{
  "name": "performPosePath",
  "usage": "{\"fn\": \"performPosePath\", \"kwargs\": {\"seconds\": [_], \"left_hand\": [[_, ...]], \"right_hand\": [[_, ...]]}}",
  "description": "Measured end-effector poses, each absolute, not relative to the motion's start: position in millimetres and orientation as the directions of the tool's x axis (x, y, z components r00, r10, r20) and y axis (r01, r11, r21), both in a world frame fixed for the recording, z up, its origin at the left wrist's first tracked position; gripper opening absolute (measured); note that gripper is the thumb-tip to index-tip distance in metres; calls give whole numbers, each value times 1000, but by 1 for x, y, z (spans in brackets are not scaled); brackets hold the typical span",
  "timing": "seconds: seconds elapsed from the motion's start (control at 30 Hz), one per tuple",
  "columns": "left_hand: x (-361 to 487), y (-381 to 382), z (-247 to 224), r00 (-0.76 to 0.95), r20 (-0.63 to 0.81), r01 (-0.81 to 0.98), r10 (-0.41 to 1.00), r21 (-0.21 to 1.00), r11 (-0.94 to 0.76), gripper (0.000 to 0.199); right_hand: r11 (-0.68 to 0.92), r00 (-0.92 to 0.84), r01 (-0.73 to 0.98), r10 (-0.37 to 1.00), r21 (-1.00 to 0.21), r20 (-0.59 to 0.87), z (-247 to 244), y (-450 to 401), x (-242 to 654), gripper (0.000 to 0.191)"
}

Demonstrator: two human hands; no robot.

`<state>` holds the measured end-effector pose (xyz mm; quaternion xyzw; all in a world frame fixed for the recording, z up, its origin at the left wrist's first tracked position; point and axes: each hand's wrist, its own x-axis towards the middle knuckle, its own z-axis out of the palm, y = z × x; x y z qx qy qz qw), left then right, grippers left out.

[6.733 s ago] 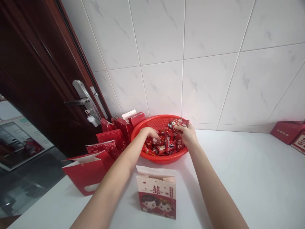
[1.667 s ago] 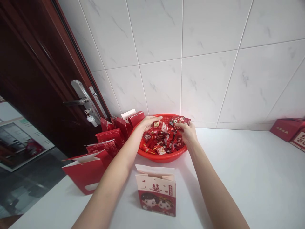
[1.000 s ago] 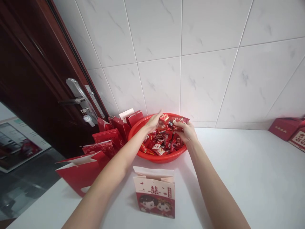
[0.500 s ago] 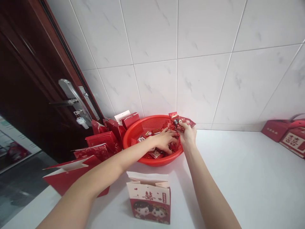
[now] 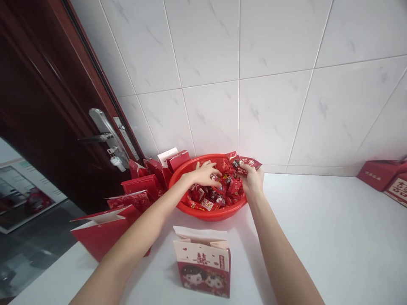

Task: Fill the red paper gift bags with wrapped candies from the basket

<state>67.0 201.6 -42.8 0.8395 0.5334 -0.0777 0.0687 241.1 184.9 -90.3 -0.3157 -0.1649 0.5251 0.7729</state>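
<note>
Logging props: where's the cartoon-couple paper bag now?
Head view: the cartoon-couple paper bag stands on the white counter, in front of the red basket, between left forearm and right forearm.

White marble-look wall tiles [image 5: 270, 84] meet a dark wooden door [image 5: 47, 84]

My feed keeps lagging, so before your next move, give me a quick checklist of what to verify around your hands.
1. Right hand gripping the red candy packets: ok, they are pinched in the fingers above the basket.
2. Left hand free of candy: cannot tell, its palm is turned down over the basket.
3. Red basket steady on the white counter: ok, it sits flat by the wall.
4. Paper bag upright with its top open: ok.
5. Room inside the paper bag: cannot tell, its inside is hidden.
</note>
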Motion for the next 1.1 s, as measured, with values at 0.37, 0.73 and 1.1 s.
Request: {"fn": "performPosePath", "kwargs": {"seconds": [0.37, 0.73, 1.1], "left_hand": [[69, 163, -86, 206, -279, 962, 938, -117, -247, 74], [67, 209, -65, 437, -231, 899, 870, 91, -428, 30], [53, 233, -71, 29, 327, 656, 945, 707, -265, 26]], "right_hand": [[251, 389, -723, 918, -644, -79, -94, 187, 238, 30], [203, 366, -741, 921, -640, -132, -82, 177, 235, 27], [215, 352, -708, 933, -673, -72, -87, 181, 236, 25]]}}
